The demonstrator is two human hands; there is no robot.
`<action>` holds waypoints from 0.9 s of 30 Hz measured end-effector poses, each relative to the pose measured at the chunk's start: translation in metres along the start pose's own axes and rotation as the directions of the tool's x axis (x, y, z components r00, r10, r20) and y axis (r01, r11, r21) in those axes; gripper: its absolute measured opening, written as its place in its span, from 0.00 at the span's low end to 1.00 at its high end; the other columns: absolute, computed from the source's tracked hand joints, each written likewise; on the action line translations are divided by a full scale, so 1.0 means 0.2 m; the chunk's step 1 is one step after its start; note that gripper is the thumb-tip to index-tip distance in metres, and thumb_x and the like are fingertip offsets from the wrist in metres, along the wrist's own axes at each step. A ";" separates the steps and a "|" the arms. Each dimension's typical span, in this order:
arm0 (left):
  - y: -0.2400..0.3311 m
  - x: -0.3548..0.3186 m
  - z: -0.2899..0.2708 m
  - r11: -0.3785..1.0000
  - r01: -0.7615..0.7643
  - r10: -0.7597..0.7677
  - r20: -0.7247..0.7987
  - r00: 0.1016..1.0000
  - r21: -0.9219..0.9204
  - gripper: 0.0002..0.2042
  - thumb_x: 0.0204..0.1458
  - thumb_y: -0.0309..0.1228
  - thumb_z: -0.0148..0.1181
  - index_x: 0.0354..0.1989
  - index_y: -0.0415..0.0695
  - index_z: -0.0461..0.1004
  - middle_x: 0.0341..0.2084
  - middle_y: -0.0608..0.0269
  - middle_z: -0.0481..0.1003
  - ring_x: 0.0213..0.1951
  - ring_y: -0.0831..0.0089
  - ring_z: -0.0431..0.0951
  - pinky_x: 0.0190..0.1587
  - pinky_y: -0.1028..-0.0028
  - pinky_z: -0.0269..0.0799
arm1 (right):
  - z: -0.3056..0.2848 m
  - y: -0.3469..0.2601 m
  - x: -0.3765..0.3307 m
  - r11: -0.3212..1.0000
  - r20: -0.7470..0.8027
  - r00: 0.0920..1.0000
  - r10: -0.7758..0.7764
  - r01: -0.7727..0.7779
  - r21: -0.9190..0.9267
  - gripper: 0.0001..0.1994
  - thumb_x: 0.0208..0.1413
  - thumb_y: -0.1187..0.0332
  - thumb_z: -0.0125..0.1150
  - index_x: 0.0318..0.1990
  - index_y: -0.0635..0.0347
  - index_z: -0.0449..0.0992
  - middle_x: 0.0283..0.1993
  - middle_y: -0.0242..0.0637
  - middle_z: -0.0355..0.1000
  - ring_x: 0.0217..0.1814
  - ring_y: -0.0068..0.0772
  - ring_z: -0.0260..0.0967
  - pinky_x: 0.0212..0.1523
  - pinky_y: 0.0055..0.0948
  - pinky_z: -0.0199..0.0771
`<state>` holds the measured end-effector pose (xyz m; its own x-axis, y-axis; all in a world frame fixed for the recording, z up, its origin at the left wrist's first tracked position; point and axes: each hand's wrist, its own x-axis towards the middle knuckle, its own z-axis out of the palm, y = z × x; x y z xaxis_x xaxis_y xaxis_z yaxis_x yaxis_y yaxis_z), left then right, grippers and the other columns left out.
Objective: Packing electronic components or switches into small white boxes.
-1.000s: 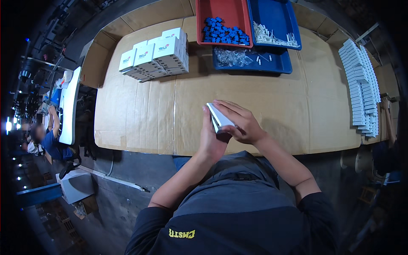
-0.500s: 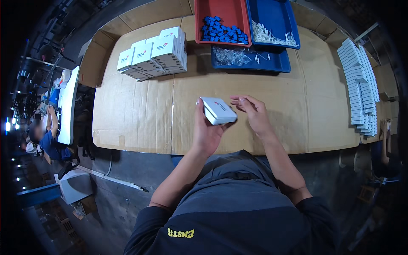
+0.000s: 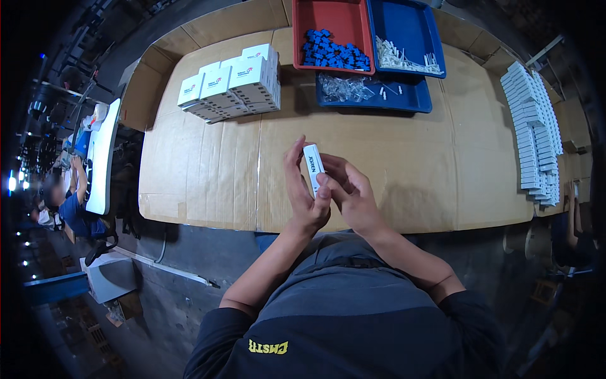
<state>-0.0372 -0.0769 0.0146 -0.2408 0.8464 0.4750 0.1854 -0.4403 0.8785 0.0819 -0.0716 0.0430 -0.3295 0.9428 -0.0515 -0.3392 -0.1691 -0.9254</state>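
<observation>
A flat white box (image 3: 312,163) stands on edge between my hands over the near middle of the table, its narrow printed side facing up. My left hand (image 3: 304,196) grips it from the left, with the thumb at the near end. On the other side my right hand (image 3: 355,194) presses against it, thumb and fingers closed about it. The box's broad faces are mostly hidden by my palms and fingers.
Similar white boxes stand in a stack (image 3: 233,85) at the far left. A red tray (image 3: 328,16) holds blue plastic pieces; two blue trays (image 3: 407,22) hold white parts and clear pieces. Rows of white cases (image 3: 533,129) line the right edge. A person (image 3: 79,196) sits at another table, left.
The box has turned from lying tilted on my left palm to standing on edge. My right hand has moved left and closed onto it.
</observation>
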 end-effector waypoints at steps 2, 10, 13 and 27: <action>-0.01 0.02 -0.01 0.995 -0.089 0.092 -0.061 0.994 0.052 0.42 0.61 0.61 0.49 0.63 0.27 0.63 0.54 0.39 0.67 0.56 0.51 0.70 0.62 0.56 0.65 | 0.04 -0.05 -0.04 0.998 0.026 0.999 0.047 -0.048 0.030 0.26 0.68 0.64 0.63 0.68 0.69 0.67 0.60 0.41 0.74 0.59 0.26 0.73 0.55 0.26 0.77; -0.03 0.03 -0.03 0.992 -0.124 0.127 -0.128 0.984 0.027 0.42 0.62 0.63 0.36 0.55 0.26 0.68 0.47 0.40 0.71 0.49 0.53 0.74 0.53 0.60 0.69 | 0.05 -0.04 -0.07 0.987 0.055 0.998 0.019 -0.010 -0.158 0.22 0.73 0.62 0.54 0.64 0.73 0.71 0.60 0.39 0.72 0.48 0.18 0.70 0.43 0.19 0.73; -0.04 0.01 -0.03 0.996 -0.086 0.083 -0.132 0.988 -0.017 0.42 0.62 0.63 0.35 0.55 0.27 0.68 0.48 0.41 0.71 0.50 0.55 0.74 0.53 0.61 0.70 | 0.05 -0.03 -0.07 0.983 0.057 0.998 -0.001 0.011 -0.184 0.22 0.74 0.61 0.52 0.64 0.73 0.72 0.57 0.38 0.72 0.46 0.17 0.68 0.41 0.19 0.71; -0.01 -0.01 -0.03 0.851 0.409 -0.400 0.098 0.911 -0.328 0.47 0.63 0.70 0.36 0.78 0.41 0.49 0.61 0.54 0.65 0.57 0.65 0.70 0.60 0.67 0.67 | -0.16 -0.14 -0.01 0.737 0.250 0.966 0.060 0.127 -0.664 0.45 0.54 0.51 0.75 0.75 0.60 0.61 0.67 0.45 0.60 0.69 0.43 0.62 0.67 0.39 0.67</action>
<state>-0.0424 -0.0785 0.0119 -0.2002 0.9768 0.0760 -0.2529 -0.1265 0.9592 0.1202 -0.0589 0.0580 -0.5594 0.8288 -0.0112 0.2938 0.1857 -0.9376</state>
